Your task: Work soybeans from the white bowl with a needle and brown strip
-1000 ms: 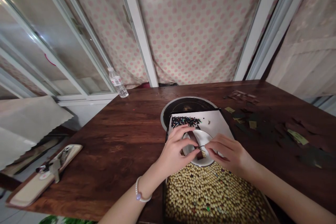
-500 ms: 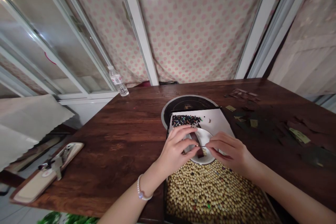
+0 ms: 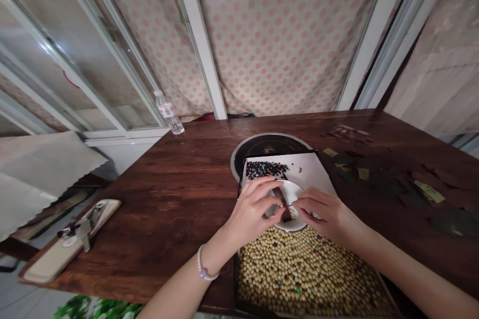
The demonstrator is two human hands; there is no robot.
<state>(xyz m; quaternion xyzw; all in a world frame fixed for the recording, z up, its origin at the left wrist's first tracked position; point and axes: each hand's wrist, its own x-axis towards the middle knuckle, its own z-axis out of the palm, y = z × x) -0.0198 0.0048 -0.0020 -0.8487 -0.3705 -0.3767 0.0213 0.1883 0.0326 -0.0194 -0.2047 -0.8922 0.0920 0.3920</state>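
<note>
Over a white bowl (image 3: 294,192), my left hand (image 3: 252,209) pinches a small pale bead (image 3: 282,206) between thumb and forefinger. A dark brown strip (image 3: 286,215) runs beneath those fingers; whether the hand also grips it I cannot tell. Just to the right, my right hand (image 3: 325,212) has thumb and forefinger pressed together on a thin dark cord or wire (image 3: 289,205), whose end meets the bead. A few pale beads lie in the bowl. Many wooden-coloured beads (image 3: 292,269) fill the near part of the tray around the bowl's front.
Small black beads (image 3: 264,169) lie on white paper (image 3: 312,167) at the tray's far end. Behind is a round dark plate (image 3: 269,142). Brown and green scraps (image 3: 411,184) spread at right. A water bottle (image 3: 170,115) and a beige board with tools (image 3: 56,259) stand left.
The view has shifted slightly. Both hands keep almost the same pose over the bowl, with the bead and the thin cord or wire still pinched.
</note>
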